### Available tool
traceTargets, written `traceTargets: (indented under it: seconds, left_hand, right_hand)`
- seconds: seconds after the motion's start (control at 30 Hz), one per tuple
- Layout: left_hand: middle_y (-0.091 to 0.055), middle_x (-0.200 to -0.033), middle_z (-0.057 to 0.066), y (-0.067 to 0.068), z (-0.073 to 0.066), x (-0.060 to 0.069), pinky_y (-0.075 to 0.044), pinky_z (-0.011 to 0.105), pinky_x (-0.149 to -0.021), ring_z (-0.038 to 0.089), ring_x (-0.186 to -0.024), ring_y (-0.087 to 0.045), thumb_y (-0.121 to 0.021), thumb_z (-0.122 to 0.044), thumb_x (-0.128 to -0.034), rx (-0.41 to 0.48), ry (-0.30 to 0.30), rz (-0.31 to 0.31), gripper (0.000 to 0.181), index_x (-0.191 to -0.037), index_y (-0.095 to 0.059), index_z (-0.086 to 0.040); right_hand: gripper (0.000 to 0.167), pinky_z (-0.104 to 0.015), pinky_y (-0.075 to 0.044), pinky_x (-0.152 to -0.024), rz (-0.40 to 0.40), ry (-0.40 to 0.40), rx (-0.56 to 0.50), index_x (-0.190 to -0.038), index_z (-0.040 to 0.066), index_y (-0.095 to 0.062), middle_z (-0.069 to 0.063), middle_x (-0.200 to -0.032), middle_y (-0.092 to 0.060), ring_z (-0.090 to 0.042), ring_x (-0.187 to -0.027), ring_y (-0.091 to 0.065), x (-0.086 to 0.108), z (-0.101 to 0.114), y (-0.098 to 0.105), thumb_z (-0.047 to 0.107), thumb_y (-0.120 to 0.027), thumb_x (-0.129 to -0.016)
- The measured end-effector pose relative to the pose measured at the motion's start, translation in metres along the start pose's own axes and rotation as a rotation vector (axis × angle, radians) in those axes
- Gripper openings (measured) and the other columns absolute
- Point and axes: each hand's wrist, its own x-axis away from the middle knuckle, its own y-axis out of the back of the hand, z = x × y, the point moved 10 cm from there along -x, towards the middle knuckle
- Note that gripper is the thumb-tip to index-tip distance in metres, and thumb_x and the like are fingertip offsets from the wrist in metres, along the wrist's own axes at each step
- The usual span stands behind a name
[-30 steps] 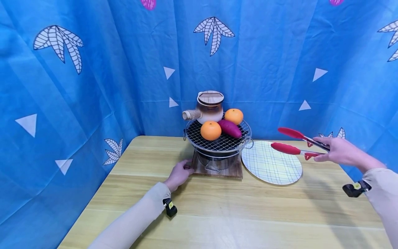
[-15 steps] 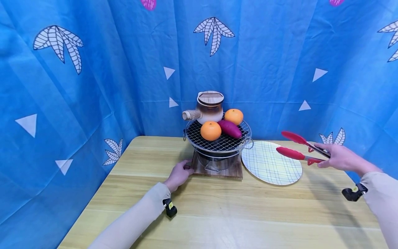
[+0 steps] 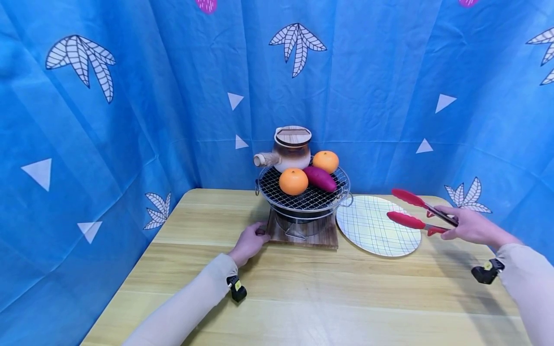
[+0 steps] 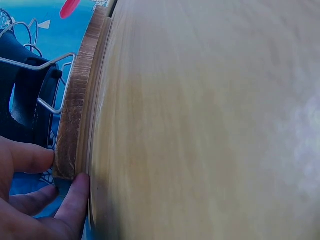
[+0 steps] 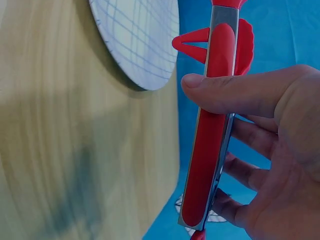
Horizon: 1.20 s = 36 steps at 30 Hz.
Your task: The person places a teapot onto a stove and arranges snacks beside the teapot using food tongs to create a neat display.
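Observation:
My right hand [image 3: 473,227] holds red-tipped tongs [image 3: 407,220], their two arms spread apart above the right edge of the plate [image 3: 368,226]. In the right wrist view, the thumb lies on the red grip and the fingers curl behind the metal handle [image 5: 212,135]. At the front left corner of a wooden board [image 3: 320,239], my left hand [image 3: 251,242] pinches the edge between thumb and fingers. On that board stands a small grill with a round wire rack [image 3: 311,199]. The rack bears two oranges [image 3: 293,181] and a purple sweet potato [image 3: 320,179].
A lidded clay teapot [image 3: 293,151] with a side handle stands at the back of the rack, close to the fruit. A blue curtain [image 3: 368,96] surrounds the wooden table [image 3: 277,283] at the back and sides. A wire loop of the grill reaches over the plate's left rim.
The right hand with the tongs has lowered a little and the tongs have shifted slightly right. The left hand, the grill and the food stay where they were.

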Motion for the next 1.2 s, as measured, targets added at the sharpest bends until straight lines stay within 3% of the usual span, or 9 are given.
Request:
traceTargets:
  seconds: [0.2,0.67,0.93,1.2]
  left_hand:
    - [-0.066,-0.116,0.016,0.000,-0.001,-0.002,-0.054,0.037,-0.086,0.027,-0.102,-0.062,-0.065,-0.007,-0.0921,0.001,-0.009,0.001,0.052,-0.142,-0.053,-0.002]
    - [-0.065,-0.117,0.016,0.000,0.000,-0.002,-0.054,0.035,-0.083,0.025,-0.099,-0.062,-0.065,-0.007,-0.0921,0.010,-0.004,0.005,0.054,-0.144,-0.051,-0.003]
    - [-0.065,-0.117,0.014,0.000,0.002,-0.003,-0.053,0.038,-0.088,0.026,-0.102,-0.062,-0.066,-0.008,-0.0919,-0.004,-0.006,0.003,0.054,-0.144,-0.052,-0.004]
    - [-0.065,-0.116,0.015,-0.001,0.005,-0.004,-0.054,0.037,-0.087,0.026,-0.102,-0.062,-0.065,-0.007,-0.0924,0.005,-0.002,0.007,0.054,-0.144,-0.051,-0.003]
  right_hand:
    - [0.095,-0.043,-0.043,-0.068,-0.004,0.003,-0.003,-0.154,0.001,-0.034,-0.037,-0.123,-0.054,-0.043,-0.100,-0.050,-0.001,-0.008,-0.007,0.032,-0.084,-0.079]
    - [0.097,-0.039,-0.038,-0.067,-0.014,-0.020,-0.026,-0.156,0.004,-0.031,-0.033,-0.119,-0.054,-0.038,-0.094,-0.050,-0.006,-0.028,-0.028,0.030,-0.084,-0.079]
    - [0.098,-0.057,-0.043,-0.079,-0.022,-0.021,-0.045,-0.155,0.002,-0.032,-0.042,-0.134,-0.042,-0.048,-0.106,-0.044,-0.006,-0.040,-0.043,0.031,-0.084,-0.077]
    - [0.097,-0.063,-0.041,-0.084,-0.031,-0.020,-0.092,-0.154,0.000,-0.032,-0.044,-0.138,-0.038,-0.052,-0.112,-0.040,-0.008,-0.041,-0.050,0.024,-0.085,-0.077]
